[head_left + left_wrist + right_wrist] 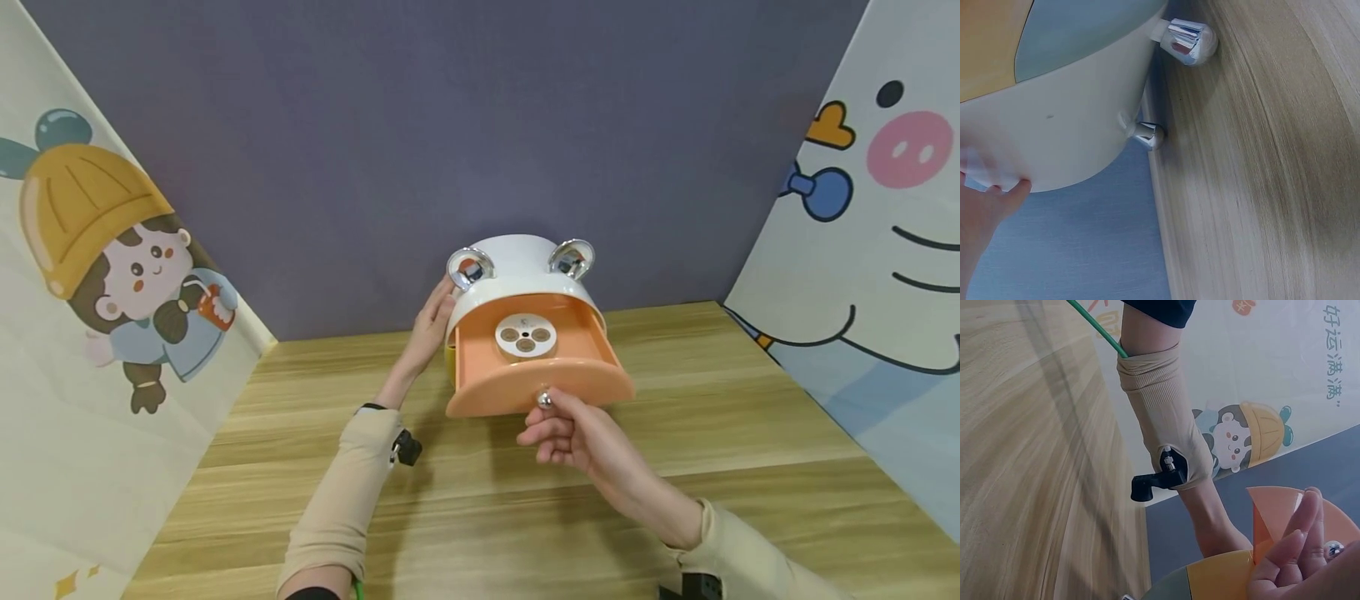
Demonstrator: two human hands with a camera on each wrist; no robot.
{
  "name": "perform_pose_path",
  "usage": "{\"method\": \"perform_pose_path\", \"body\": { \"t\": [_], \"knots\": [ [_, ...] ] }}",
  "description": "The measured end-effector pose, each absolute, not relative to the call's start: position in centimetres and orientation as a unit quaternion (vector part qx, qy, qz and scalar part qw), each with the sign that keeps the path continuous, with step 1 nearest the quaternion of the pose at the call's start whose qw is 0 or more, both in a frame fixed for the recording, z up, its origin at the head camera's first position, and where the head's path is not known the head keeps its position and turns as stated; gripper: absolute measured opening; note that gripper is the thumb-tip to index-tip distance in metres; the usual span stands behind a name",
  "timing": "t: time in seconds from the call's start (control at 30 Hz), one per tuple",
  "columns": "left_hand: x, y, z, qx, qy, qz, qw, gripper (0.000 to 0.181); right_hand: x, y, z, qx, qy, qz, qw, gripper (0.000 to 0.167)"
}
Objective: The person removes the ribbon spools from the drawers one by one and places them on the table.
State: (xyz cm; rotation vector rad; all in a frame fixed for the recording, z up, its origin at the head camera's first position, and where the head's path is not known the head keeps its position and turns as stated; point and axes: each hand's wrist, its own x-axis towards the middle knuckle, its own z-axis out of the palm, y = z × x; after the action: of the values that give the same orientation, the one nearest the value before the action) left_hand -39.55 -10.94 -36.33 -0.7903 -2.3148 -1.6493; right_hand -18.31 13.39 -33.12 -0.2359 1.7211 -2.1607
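A small rounded white cabinet [510, 262] with two shiny silver ears stands against the back wall. Its orange drawer [540, 377] is pulled out toward me, and inside lies a white round disc [526, 337] with brown circles. My right hand [592, 442] pinches the drawer's silver knob [544, 401] at thumb and fingertips; in the right wrist view the knob [1334, 550] shows beside the fingers. At the cabinet's left side rests my left hand [429, 329], fingers extended, partly hidden behind the body. The left wrist view shows those fingertips [1019, 190] touching the white back edge.
The cabinet stands on a wood-grain table [315, 500] by short silver feet [1188, 42]. A grey-blue wall [495, 125] rises close behind it. Printed cartoon panels stand at the left [67, 467] and right [847, 275].
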Motion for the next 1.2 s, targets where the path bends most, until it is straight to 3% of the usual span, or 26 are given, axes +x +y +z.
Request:
{"method": "perform_pose_path", "body": {
  "t": [0.2,0.73,0.9,1.07,1.2],
  "knots": [
    [-37.4,-10.7,-34.1,-0.264,-0.781,-0.563,0.065,0.05,-17.9,13.5,-33.3,-0.083,0.606,-0.769,0.184,0.038],
    [-37.5,-10.7,-34.3,-0.275,-0.778,-0.56,0.075,0.05,-17.6,13.5,-34.0,-0.097,0.602,-0.77,0.19,0.038],
    [-37.4,-10.8,-34.4,-0.273,-0.778,-0.561,0.074,0.05,-17.5,13.6,-34.0,-0.109,0.606,-0.757,0.217,0.045],
    [-37.4,-10.8,-34.4,-0.275,-0.778,-0.56,0.079,0.05,-17.2,14.4,-33.7,-0.177,0.623,-0.712,0.272,0.047],
    [-37.5,-10.8,-34.3,-0.274,-0.779,-0.558,0.08,0.05,-16.8,15.6,-32.5,-0.279,0.633,-0.665,0.281,0.042]
  ]
}}
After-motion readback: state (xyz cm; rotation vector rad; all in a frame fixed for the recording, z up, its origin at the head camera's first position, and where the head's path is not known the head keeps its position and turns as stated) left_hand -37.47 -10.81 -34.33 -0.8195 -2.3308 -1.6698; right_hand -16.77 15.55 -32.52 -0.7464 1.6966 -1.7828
